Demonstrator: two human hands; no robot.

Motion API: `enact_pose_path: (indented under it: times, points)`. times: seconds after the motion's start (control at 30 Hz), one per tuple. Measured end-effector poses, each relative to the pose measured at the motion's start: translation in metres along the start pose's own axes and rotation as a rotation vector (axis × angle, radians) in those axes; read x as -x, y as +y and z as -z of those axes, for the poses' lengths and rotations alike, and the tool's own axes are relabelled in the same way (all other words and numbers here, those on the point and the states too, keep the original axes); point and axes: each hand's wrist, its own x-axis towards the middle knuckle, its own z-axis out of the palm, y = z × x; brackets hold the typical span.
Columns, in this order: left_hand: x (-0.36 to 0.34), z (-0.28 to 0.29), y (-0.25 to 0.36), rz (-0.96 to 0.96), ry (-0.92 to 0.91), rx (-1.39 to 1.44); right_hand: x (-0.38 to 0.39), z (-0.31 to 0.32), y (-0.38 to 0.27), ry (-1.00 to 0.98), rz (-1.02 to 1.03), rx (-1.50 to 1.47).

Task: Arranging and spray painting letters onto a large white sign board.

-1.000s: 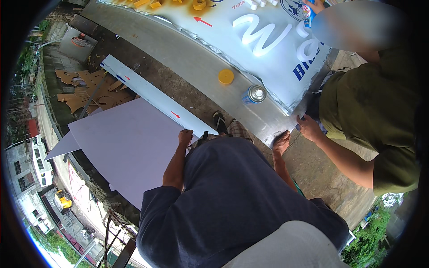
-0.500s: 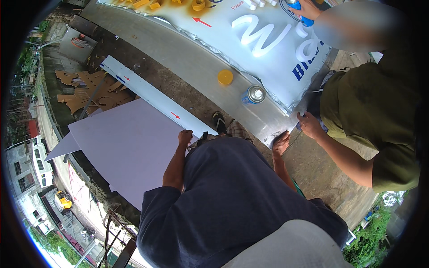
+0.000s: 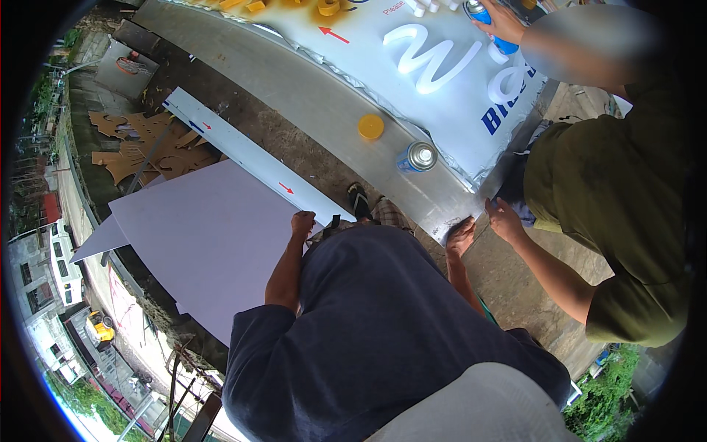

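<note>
My left hand [image 3: 303,222] is held at my waist, beside the white panel's edge, with its fingers curled in. Whether anything is inside them I cannot make out. My right hand [image 3: 460,237] lies on the near corner of the metal table [image 3: 294,110], fingers stretched along the edge. On that table, beyond my right hand, a blue spray can [image 3: 417,157] stands upright and a yellow cap [image 3: 370,127] lies near it. A co-worker's hand [image 3: 503,22] holds another blue spray can [image 3: 506,46] over white letter shapes [image 3: 431,59]. The co-worker's other hand [image 3: 504,219] is by the table corner.
At my left lie large pale panels [image 3: 199,236] and a long white strip [image 3: 243,162] with red arrows. Brown cut-out scraps [image 3: 151,144] are heaped behind them. A printed sheet [image 3: 346,59] covers the table's far side, with yellow-sprayed letters [image 3: 328,7]. The co-worker [image 3: 604,191] stands close on my right.
The co-worker's spray can has tipped and shifted slightly, and their lower hand has drawn back a little from the table corner. My hands have barely moved.
</note>
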Motion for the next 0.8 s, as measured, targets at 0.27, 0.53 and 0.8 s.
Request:
enact_pose_path:
  times: [0.27,0.53,0.8]
  points:
    - [-0.0050,-0.0006,-0.0036,0.008,0.018,-0.007,-0.0003,0.0031,-0.0022,-0.036,0.022,0.015]
    - [-0.0073,0.0021,-0.0068,-0.042,0.021,-0.039,0.0026,0.0044,-0.0058,-0.035,0.015,0.000]
    - [-0.0018,0.0036,-0.0004,-0.021,0.013,-0.054,0.0014,0.0025,-0.0055,-0.010,0.012,0.024]
